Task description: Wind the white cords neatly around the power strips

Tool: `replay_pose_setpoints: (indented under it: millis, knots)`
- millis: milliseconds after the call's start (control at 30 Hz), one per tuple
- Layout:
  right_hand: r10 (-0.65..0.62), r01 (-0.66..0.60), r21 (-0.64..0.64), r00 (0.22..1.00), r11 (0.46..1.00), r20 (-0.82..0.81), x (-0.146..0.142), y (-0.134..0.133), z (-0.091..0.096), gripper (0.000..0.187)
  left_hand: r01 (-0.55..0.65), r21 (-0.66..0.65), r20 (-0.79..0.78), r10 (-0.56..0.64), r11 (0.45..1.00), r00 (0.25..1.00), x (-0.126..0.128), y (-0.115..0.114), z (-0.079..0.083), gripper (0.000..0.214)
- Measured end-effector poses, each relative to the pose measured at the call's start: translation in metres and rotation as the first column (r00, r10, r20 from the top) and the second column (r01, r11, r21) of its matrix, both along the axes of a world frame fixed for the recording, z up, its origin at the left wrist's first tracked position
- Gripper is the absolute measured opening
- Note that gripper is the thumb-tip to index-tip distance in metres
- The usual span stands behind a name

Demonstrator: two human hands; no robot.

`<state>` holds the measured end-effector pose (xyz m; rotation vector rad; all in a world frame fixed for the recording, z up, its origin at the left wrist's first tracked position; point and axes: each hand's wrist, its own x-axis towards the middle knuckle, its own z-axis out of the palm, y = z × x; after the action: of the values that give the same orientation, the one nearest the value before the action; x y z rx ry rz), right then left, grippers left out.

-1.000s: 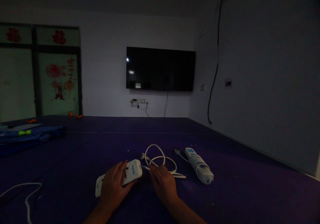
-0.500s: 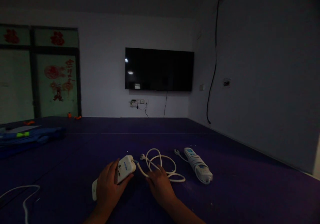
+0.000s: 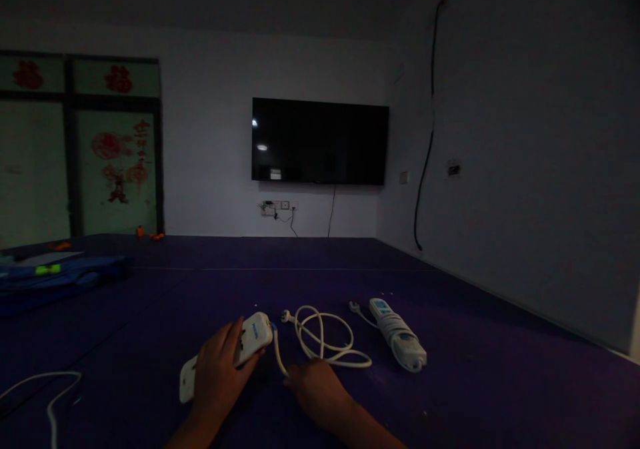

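Observation:
My left hand point(image 3: 220, 374) is wrapped over the middle of a white power strip point(image 3: 254, 335), which is tilted with its cord end up to the right. From that end a white cord point(image 3: 278, 352) bends down into my right hand point(image 3: 320, 390), whose fingers are closed on it. Beyond my right hand the cord lies in loose loops point(image 3: 350, 327) on the purple surface, ending at a plug point(image 3: 286, 316). A second white power strip point(image 3: 403, 339) rests to the right, its own cord wound around it and its plug point(image 3: 354, 307) at the far side.
At the left edge lies another white cable point(image 3: 53, 405). Folded blue cloth point(image 3: 90, 270) with a bright green item point(image 3: 48, 269) sits farther back on the purple surface point(image 3: 240, 285). Small orange objects point(image 3: 157, 236) are by the door. A black cable point(image 3: 424, 169) hangs down the right wall.
My right hand has drawn down and toward me with the cord, pulling the stretch from the power strip into a steeper bend. The left hand keeps its hold, nearly still.

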<state>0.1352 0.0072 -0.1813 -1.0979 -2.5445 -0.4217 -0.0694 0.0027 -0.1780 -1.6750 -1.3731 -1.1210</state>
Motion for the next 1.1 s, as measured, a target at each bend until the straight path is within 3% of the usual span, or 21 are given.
replay_pose_setpoints:
  millis: [200,433,633,800,1100]
  knots:
    - [0.094,-0.092,0.069,0.995,0.993,-0.019,0.000,-0.003,-0.002,0.006,-0.036,-0.042,-0.065,0.033,0.998,0.997,-0.002,0.002,-0.002,0.049]
    - [0.117,-0.119,0.091,0.993,0.989,0.026,0.000,-0.010,0.005,0.006,-0.085,-0.151,-0.127,0.066,0.985,0.990,-0.005,0.006,-0.007,0.050]
    - [0.120,-0.124,0.124,0.992,0.985,0.042,0.000,-0.014,0.008,0.010,-0.042,-0.293,-0.179,-0.012,0.955,0.984,-0.010,0.010,-0.010,0.050]
    - [0.136,-0.139,0.131,0.990,0.982,0.029,0.000,-0.016,0.008,0.008,0.046,-0.333,-0.147,-0.100,0.942,0.984,-0.011,0.010,-0.010,0.048]
    - [0.155,-0.161,0.143,0.986,0.976,0.055,0.001,-0.011,0.001,0.017,0.061,-0.407,-0.158,-0.136,0.911,0.978,-0.008,0.006,-0.007,0.050]
